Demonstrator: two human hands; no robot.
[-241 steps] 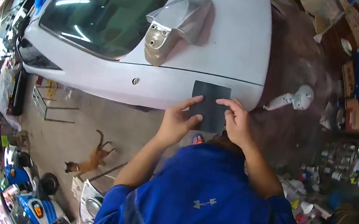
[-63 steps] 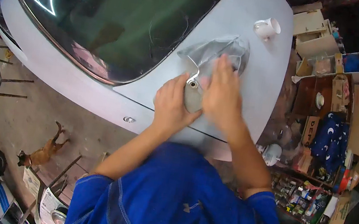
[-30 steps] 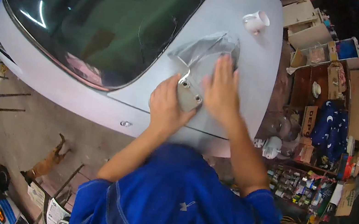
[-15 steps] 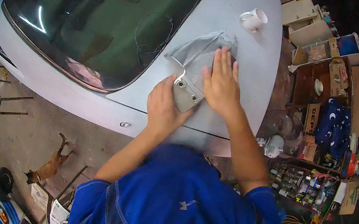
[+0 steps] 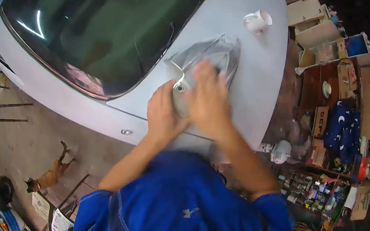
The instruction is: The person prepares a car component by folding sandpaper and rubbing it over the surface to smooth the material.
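Note:
A grey, roughly triangular part (image 5: 202, 52) with a bent flange and a round bolt hole lies on the pale trunk lid (image 5: 257, 78) of a car. My left hand (image 5: 162, 114) grips the near, left edge of the part, fingers along its side and thumb at the near end. Over its middle is my right hand (image 5: 210, 102), smeared by motion, covering the right side of the flange. A small dark patch shows by its fingertips; I cannot make out what it is.
A white mug (image 5: 257, 22) stands on the lid beyond the part. To the left is the car's rear window (image 5: 98, 21). A brown cat (image 5: 50, 177) is on the floor at lower left, near a metal frame (image 5: 1, 97). Boxes and a crate of small containers (image 5: 312, 192) line the right.
My right hand has slid left and toward me across the part, now covering one of its two bolt holes. The left hand keeps its hold. The view has shifted slightly.

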